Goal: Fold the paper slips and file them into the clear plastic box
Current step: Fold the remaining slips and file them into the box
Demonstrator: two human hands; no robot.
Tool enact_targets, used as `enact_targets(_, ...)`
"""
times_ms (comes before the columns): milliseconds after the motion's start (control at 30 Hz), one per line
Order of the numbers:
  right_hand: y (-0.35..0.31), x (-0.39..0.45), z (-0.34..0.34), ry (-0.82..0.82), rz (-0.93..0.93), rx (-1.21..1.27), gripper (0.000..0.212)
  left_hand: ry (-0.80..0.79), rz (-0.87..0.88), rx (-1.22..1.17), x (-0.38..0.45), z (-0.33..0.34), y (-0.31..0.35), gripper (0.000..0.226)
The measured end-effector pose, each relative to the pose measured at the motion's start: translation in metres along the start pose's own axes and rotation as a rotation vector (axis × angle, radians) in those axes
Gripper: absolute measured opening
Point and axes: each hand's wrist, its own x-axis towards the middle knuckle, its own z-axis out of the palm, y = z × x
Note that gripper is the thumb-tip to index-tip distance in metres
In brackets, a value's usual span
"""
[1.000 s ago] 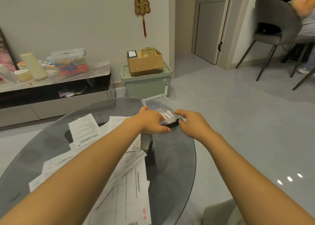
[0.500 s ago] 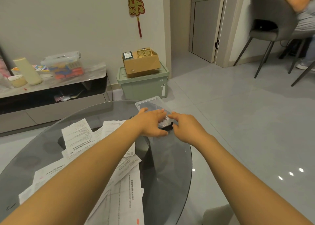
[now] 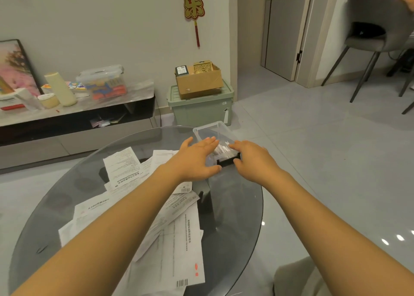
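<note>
The clear plastic box (image 3: pixel 211 130) sits at the far edge of the round glass table (image 3: pixel 237 208), with folded white slips (image 3: pixel 221 149) inside and a black latch (image 3: pixel 226 161) on its near end. My left hand (image 3: pixel 197 159) hovers on the box's near left side, fingers straight and spread, thumb by the latch. From the right, my right hand (image 3: pixel 252 160) reaches in, its fingertips touching the box's near right edge and its thumb against the latch. Several unfolded paper slips (image 3: pixel 122 165) lie loose on the table under my left forearm.
Large printed sheets (image 3: pixel 181 239) cover the table's near half. Behind the table stands a green storage bin (image 3: pixel 199 109) with a cardboard box (image 3: pixel 199 80) on it. A low cabinet (image 3: pixel 76 118) runs along the left wall. At the right are a grey chair (image 3: pixel 376 33) and open floor.
My left hand's fingers have straightened and spread, where before they curled over the box's near end. My right hand stays at the latch end. The box has not moved.
</note>
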Motion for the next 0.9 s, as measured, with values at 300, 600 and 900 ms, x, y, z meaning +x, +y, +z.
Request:
enact_targets(300,-0.045,-0.051,0.011,-0.047,-0.229,0.119,0.043,0.087,-0.160,-0.164,-0.109,0.011,0.013,0.062)
enact_targets(600,-0.071,-0.061,0.044,-0.205,-0.303,-0.049,0.042,-0.062,-0.386,-0.112,-0.151,0.051,-0.004,0.072)
enact_targets(900,-0.082,-0.045,0.076,-0.327,-0.338,-0.189,0.047,-0.020,-0.417,-0.085,-0.157,0.056,-0.024,0.019)
